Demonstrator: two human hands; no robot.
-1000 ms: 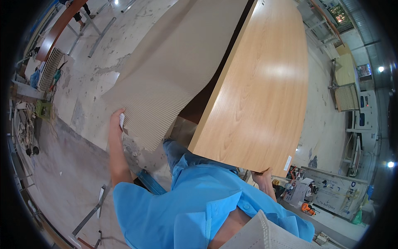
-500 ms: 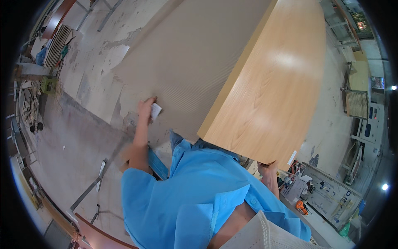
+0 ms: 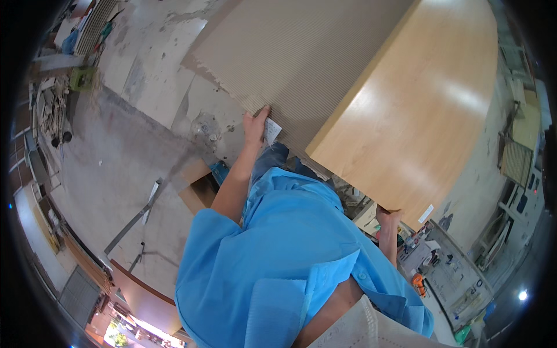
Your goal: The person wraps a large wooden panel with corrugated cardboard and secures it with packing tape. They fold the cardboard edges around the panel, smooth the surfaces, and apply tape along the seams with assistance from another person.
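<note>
Wood-faced panel (image 3: 418, 104) fills the head view from 12 to 3 o'clock — its ribbed grey back toward 11. Left hand (image 3: 255, 124) grips that grey edge, pinching a white slip (image 3: 272, 130); right hand (image 3: 387, 219) clasps the lower corner at 4.

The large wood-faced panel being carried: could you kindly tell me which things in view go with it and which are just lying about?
In hand:
- wood-faced panel, ribbed grey on its other face
- left hand on its lower edge, with a white paper slip
- right hand under its corner

Lying about:
- green stool
- metal strips on the floor
- cluttered workbench
</note>
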